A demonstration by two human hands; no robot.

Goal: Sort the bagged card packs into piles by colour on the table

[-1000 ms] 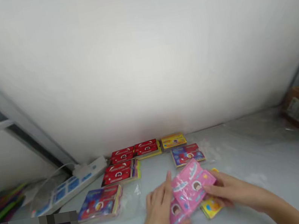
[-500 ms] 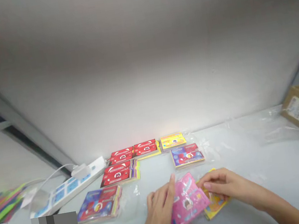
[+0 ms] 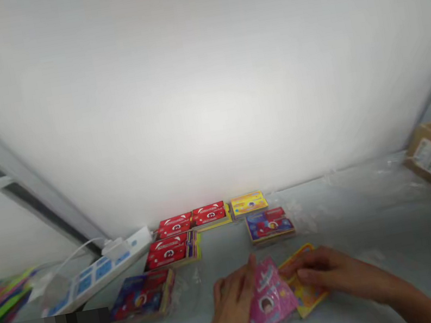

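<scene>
White wall (image 3: 209,102) behind grey tabletop (image 3: 363,280). Left hand (image 3: 231,307) grasps pink card packet (image 3: 268,304) between thumb and fingers, near front of tabletop. Right hand (image 3: 324,270) bent over yellow card packet (image 3: 304,298), fingers touching it; whether they pinch it, cannot tell. Yellow card packet sits just right of pink one. Beyond hands, blue-and-red card stack (image 3: 270,225); near wall, yellow-topped stack (image 3: 248,203) beside red card stacks (image 3: 170,250). Farther left, white power strip (image 3: 102,272); far right, cardboard box (image 3: 426,162) with label.
</scene>
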